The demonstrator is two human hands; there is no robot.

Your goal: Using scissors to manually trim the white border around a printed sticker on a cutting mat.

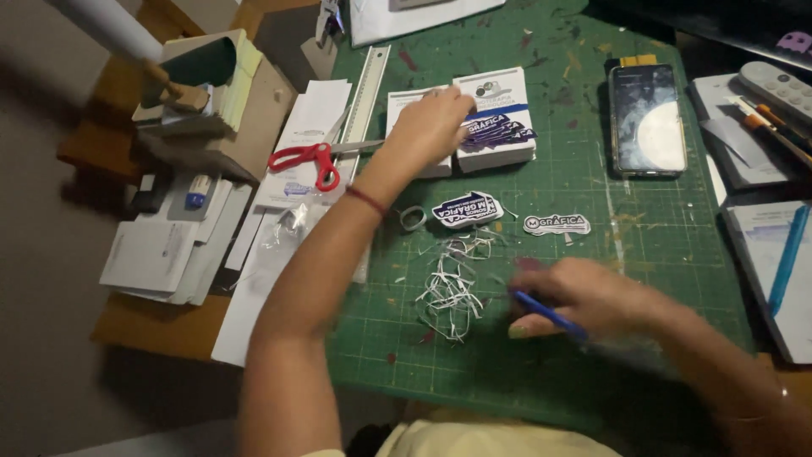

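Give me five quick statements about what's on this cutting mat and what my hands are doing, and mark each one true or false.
1. The left hand rests on the stacks of white cards. True.
2. The right hand holds the scissors. False: it holds a blue craft knife; the red-handled scissors lie untouched left of the mat.
3. A pile of thin white paper trimmings lies on the green cutting mat. True.
4. The phone lies at the near edge of the mat. False: it lies toward the far right, screen up.
5. A metal ruler lies along the mat's left edge. True.
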